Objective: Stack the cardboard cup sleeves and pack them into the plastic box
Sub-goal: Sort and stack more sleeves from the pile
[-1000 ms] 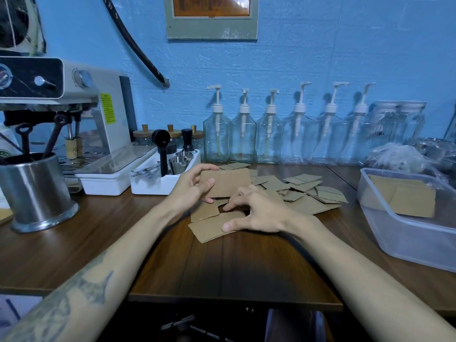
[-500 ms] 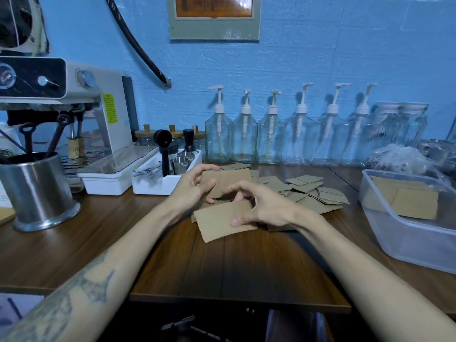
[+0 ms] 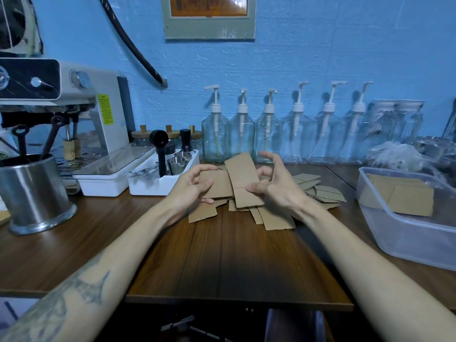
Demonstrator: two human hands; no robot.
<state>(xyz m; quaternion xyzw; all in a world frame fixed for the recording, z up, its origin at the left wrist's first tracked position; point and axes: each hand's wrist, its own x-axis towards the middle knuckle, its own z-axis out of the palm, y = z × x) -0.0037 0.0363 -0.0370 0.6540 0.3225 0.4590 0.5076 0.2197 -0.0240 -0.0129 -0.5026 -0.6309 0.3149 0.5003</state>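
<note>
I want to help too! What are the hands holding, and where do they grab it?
The left hand grips a flat cardboard sleeve by its left end. The right hand pinches another sleeve, tilted up, at its right edge.

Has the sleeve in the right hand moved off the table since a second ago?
Yes. The right hand has lifted the sleeve up off the table; it now stands tilted, its top overlapping the pump bottles behind.
</note>
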